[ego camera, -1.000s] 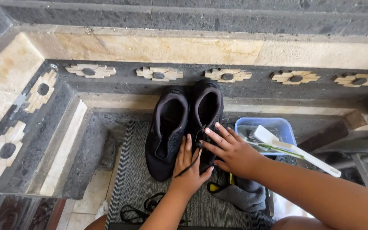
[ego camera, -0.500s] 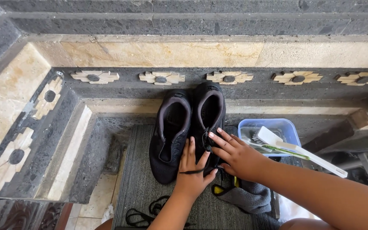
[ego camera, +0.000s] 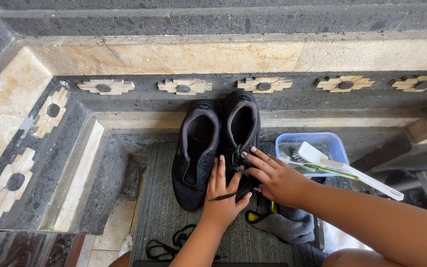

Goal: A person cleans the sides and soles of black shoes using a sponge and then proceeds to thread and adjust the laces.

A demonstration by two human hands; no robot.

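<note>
Compared with a second ago, both hands are sitting a little lower and closer together on the right shoe, and the view is sitting slightly farther back, showing more of the mat's near edge.

The left hand [ego camera: 223,198] is lying flat with fingers spread over the toe half of the right shoe [ego camera: 241,138], a loose black lace end [ego camera: 222,197] crossing under its thumb. The right hand [ego camera: 275,178] is resting beside it, fingers partly curled, fingertips [ego camera: 245,155] pinching at the lacing near the tongue; I cannot tell how firmly it is gripping. The left shoe [ego camera: 196,153] is lying just beside its partner, touching it, untouched by either hand. Both are black, soft mesh, with padded collars open toward the far edge of the mat.

They are resting on a grey ribbed mat [ego camera: 159,207]. At the mat's right edge a clear blue plastic tub [ego camera: 332,143] is holding a white long-handled brush [ego camera: 352,170], which is sticking out over the rim. A grey cloth [ego camera: 287,225] with a yellow patch is bunched under the right wrist. A second black lace [ego camera: 166,244] is coiling near the mat's near edge.

Around it, dark rough stone steps [ego camera: 223,22] with cream marble bands and carved flower inlays [ego camera: 185,86] are framing the corner.
</note>
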